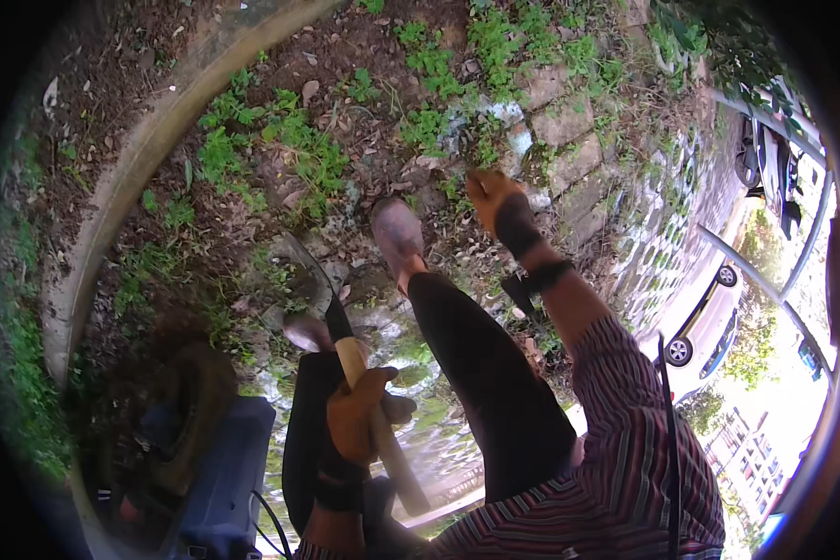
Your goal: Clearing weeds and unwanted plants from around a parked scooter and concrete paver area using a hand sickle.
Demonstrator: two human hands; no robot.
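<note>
My left hand (360, 416), in an orange-brown glove, grips the pale wooden handle (399, 462) of a sickle-like tool. Its narrow, slightly curved blade (311, 262) points up and left, over soil and stones beside my feet. My right hand (498, 203), gloved alike, is held over leaf litter and green weeds (427, 129), beyond my forward shoe (397, 227). Its fingers are curled, and whether they hold anything cannot be told. A dark band circles the right wrist, and a dark object (521, 297) shows beside it.
A curved concrete kerb (136, 150) runs along the left. Rough stones (563, 126) lie at upper right, next to cobbled paving. At lower left is a blue box-like object (227, 462). Metal rails (749, 269), a parked car (703, 329) and a motorcycle (770, 164) are at far right.
</note>
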